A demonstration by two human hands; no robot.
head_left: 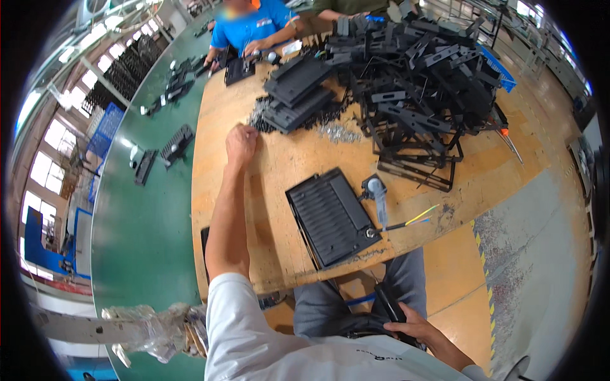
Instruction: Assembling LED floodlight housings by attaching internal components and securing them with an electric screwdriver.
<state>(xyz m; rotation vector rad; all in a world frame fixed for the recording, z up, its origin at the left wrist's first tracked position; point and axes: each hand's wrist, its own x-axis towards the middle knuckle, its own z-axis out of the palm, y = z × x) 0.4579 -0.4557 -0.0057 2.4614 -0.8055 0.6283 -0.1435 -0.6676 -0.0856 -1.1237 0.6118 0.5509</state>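
My left hand (242, 143) reaches far across the wooden table, fingers curled together at the edge of a heap of small black parts (264, 124). Whatever lies between those fingers is hidden. Low over my lap, my right hand (412, 326) is wrapped around a black powered screwdriver (389, 303), its thin bit pointing up and away from me. Between the hands, near the table's front edge, lies a black finned lamp housing (332, 217). A grey sensor head (373, 186) is attached to its right side, and a black cable with bared coloured wires (416, 221) sticks out.
Black metal brackets (419, 82) form a large pile at the back right. Stacked lamp housings (298, 89) and silver screws (338, 133) lie mid-table. An orange-handled screwdriver (511, 145) rests at right. Across the table works a person in blue (254, 28); a green bench (143, 222) runs along the left.
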